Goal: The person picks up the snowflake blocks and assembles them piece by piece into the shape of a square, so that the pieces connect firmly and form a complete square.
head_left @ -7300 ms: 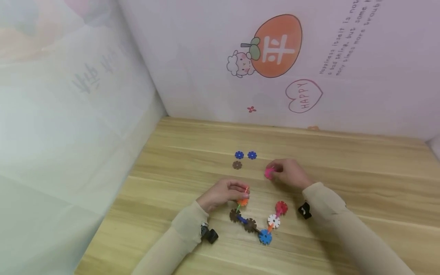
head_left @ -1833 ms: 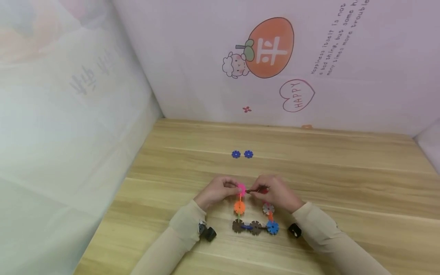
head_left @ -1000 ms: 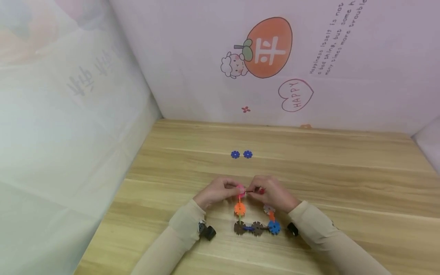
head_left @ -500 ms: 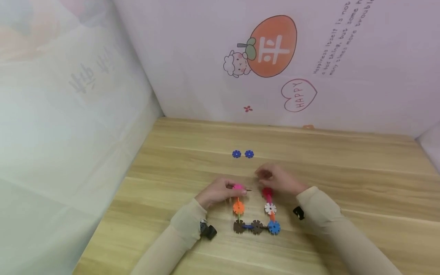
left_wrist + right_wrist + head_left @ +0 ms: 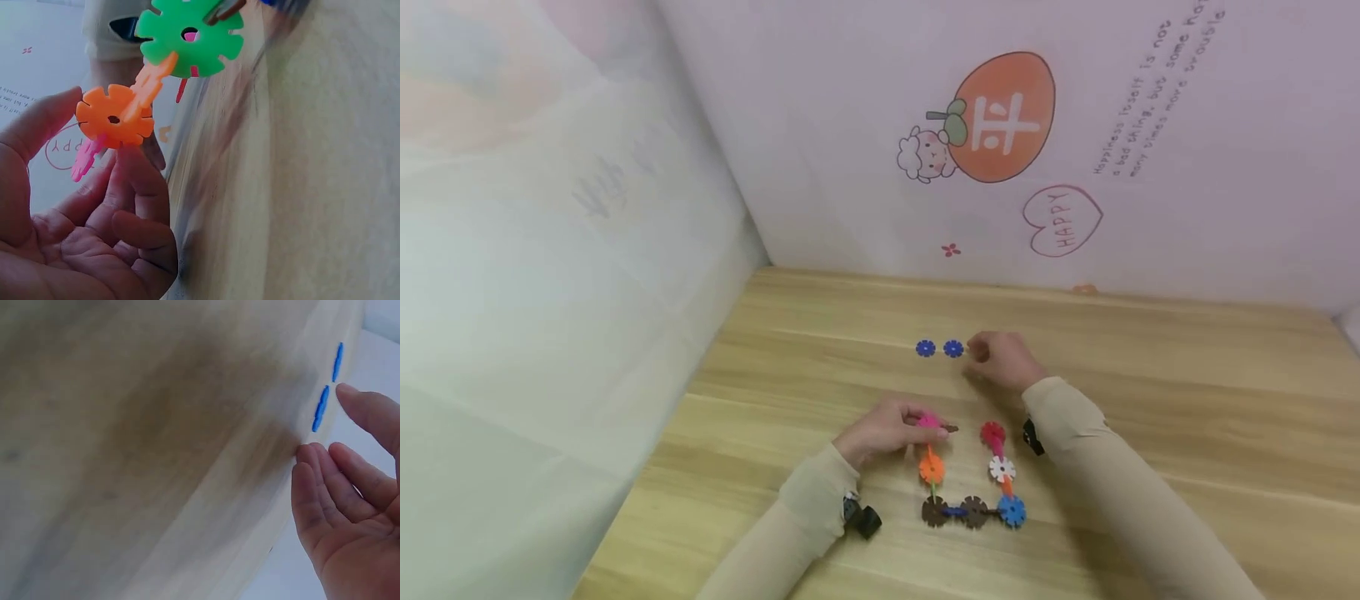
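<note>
A chain of slotted snowflake discs [image 5: 974,512] lies on the table as an angular U. My left hand [image 5: 883,429] pinches its left end, at the pink disc [image 5: 928,422] and the orange disc [image 5: 106,119] joined to it. A brown disc [image 5: 952,428] juts out edge-on past those fingertips. At the right end sits a red disc [image 5: 992,433], joined by a pink one to a white disc [image 5: 1002,469]. My right hand [image 5: 1007,360] reaches beside two loose blue discs [image 5: 953,348], thumb and fingers parted in the right wrist view, holding nothing.
The wooden table [image 5: 1187,400] meets a printed wall sheet [image 5: 850,167] at the back and a pale sheet [image 5: 587,333] on the left. Black wrist cameras show at both cuffs.
Pink and brown discs have joined the chain's left end. The red end was lifted toward the brown disc, then set down apart from it. My right hand has moved back to the blue discs.
</note>
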Tool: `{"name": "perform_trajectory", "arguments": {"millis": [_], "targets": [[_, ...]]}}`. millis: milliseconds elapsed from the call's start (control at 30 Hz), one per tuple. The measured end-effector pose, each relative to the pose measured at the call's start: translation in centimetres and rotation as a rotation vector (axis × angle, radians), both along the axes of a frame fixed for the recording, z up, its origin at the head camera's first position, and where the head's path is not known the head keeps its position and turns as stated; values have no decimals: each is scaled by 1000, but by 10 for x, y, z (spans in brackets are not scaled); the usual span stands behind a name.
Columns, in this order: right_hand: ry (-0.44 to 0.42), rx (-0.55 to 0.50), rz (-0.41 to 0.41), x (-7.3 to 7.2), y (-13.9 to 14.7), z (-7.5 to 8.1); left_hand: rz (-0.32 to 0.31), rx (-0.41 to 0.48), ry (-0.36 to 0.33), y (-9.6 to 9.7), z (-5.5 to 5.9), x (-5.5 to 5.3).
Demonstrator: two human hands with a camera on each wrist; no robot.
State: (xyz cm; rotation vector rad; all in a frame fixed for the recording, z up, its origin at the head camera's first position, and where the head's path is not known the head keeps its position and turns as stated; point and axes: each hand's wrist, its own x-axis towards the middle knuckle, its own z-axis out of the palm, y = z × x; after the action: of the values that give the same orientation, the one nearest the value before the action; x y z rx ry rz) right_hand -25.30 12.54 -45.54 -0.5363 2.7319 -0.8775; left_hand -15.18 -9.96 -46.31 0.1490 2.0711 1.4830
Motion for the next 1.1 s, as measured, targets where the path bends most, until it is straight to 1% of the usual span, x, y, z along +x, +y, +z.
{"name": "perform_trajectory", "arguments": {"millis": [67,133,267,333,433,500,667,800,900,1100], "targets": [[14,24,7,-4,-2,-4,-7,9,-5,1,-1,1],[54,61,14,-7,-5,-7,-13,18,-6,2,-2,2],[137,146,38,-13,-11,-9,-24,43,-6,4,0,1],[155,183,42,-15,-13,-8,-29,40,4,4,0,1],[156,208,53,-16,-14,-8,-29,29,13,4,0,1],[144,193,49,-17,-13,-7,-28,25,16,4,0,1],[97,134,60,-18,-11,-7,-17,27,-4,3,-1,0],[47,69,57,-14,-10,-5,-16,28,-4,2,-1,0],[6,-16,41,-5,-8,-2,-32,32,8,0,0,0],[-91,-184,14,29,6,11,-75,56,5,-5,4,-3]]}}
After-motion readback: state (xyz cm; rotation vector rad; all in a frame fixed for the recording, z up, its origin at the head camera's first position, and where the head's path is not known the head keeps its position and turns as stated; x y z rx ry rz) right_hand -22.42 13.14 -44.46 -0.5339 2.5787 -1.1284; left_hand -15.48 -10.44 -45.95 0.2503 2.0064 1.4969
